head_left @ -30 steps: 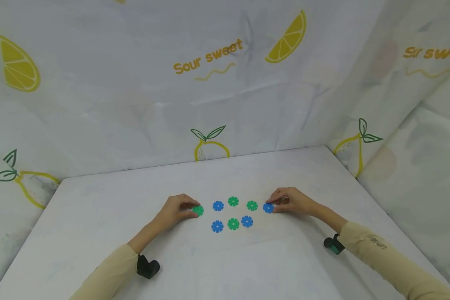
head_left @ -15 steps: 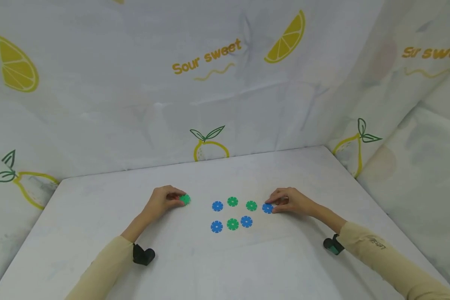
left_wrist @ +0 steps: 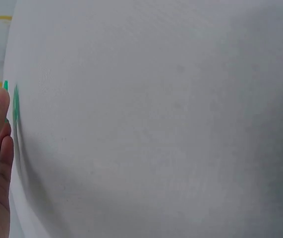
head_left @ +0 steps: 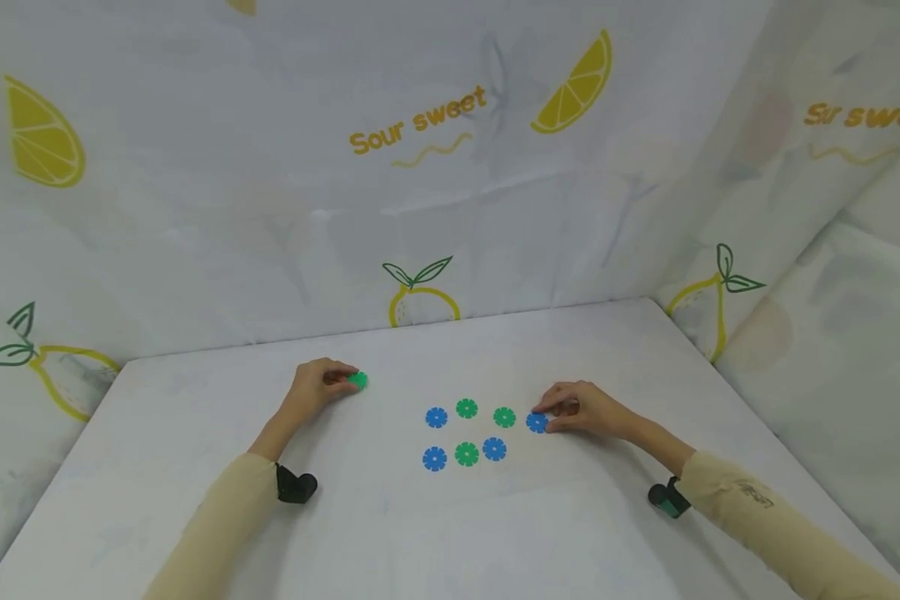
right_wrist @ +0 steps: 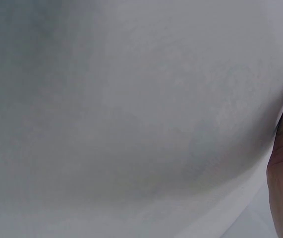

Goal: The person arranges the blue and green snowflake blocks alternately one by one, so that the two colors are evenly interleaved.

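Between thumb and fingers, my left hand [head_left: 317, 387] pinches a green notched disc [head_left: 357, 380] by its edge, at the left of the group. In the left wrist view that disc shows as a thin green edge [left_wrist: 5, 85], a little off the tabletop. My right hand [head_left: 581, 408] has thumb and fingers at the edge of a blue notched disc [head_left: 537, 422], which looks flat on the table. Left of it, in the upper row, lie a green disc [head_left: 505, 417], another green disc [head_left: 467, 408] and a blue disc [head_left: 437, 417].
Nearer the person, a lower row holds a blue disc [head_left: 435, 459], a green disc [head_left: 467, 454] and another blue disc [head_left: 494, 449]. A white cloth covers the table [head_left: 450, 542]. Lemon-printed cloth walls [head_left: 270, 225] stand behind and beside it.
My left hand has carried the green disc away from the upper row, leftward and toward the back of the table. The right hand stays at its blue disc.
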`<act>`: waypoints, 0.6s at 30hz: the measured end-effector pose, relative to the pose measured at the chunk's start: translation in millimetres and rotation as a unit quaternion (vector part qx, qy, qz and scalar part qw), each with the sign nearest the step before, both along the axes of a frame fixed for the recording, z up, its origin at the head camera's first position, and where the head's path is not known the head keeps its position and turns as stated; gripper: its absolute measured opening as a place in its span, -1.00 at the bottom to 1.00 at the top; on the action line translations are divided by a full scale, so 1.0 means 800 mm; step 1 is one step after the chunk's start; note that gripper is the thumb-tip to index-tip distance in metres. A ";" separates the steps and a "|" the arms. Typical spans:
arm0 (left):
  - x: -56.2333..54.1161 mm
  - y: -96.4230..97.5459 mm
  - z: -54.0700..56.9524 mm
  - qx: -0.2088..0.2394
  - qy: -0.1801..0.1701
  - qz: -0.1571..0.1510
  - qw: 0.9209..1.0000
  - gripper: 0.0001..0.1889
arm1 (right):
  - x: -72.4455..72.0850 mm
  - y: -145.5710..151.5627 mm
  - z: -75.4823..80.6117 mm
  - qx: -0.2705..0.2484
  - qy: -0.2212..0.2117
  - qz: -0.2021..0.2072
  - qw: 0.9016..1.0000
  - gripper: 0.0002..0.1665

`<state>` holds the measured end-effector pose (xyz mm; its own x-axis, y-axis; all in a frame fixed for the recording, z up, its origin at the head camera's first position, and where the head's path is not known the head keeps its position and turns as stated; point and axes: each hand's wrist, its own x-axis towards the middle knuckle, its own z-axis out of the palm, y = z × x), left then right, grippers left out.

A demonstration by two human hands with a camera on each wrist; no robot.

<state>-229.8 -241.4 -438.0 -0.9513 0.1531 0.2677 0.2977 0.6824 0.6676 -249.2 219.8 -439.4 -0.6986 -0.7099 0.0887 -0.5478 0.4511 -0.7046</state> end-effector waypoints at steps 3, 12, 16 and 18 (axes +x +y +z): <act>-0.005 -0.001 -0.004 -0.003 -0.010 0.010 1.000 -0.73 | 0.003 0.000 0.000 -0.002 -0.002 0.000 1.000 -0.67; -0.007 -0.002 -0.003 -0.012 -0.049 0.020 0.999 -0.71 | 0.004 0.001 0.000 0.005 -0.007 -0.007 1.000 -0.66; -0.009 -0.008 -0.002 -0.019 -0.064 0.017 0.998 -0.68 | 0.003 -0.001 0.002 0.005 -0.005 -0.005 1.000 -0.67; -0.010 -0.010 0.000 -0.018 -0.072 0.015 0.997 -0.66 | 0.001 -0.002 0.003 0.005 -0.006 -0.005 1.000 -0.67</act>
